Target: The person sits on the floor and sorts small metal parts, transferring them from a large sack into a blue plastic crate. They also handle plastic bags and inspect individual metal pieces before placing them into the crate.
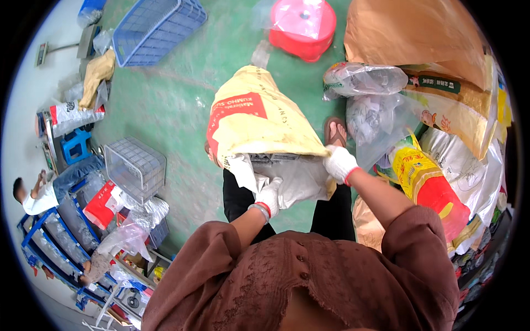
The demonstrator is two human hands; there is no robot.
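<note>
Holding: both gloved hands grip the open mouth of a large yellow sack with a red printed patch, at the centre of the frame.
Left hand: white work glove, fingers curled shut over the lower lip of the sack mouth, pinching the grey inner liner.
Right hand: white glove, fingers pressed together on the right corner of the mouth, holding the yellow edge up.
Sack: it tilts away toward the top of the frame, closed end pointing at the green floor; contents are hidden by the liner, so I cannot tell what is inside.
Right of frame: heaped sacks, among them a yellow-and-red one and clear plastic bags of crumpled film.
Top centre: red plastic stool wrapped in clear film.
Upper left: blue mesh crate lying tipped, nothing seen in it.
Left centre: grey wire-style crate, contents unclear.
Lower left: blue racks with clear plastic-wrapped bundles, another person beside them.
</note>
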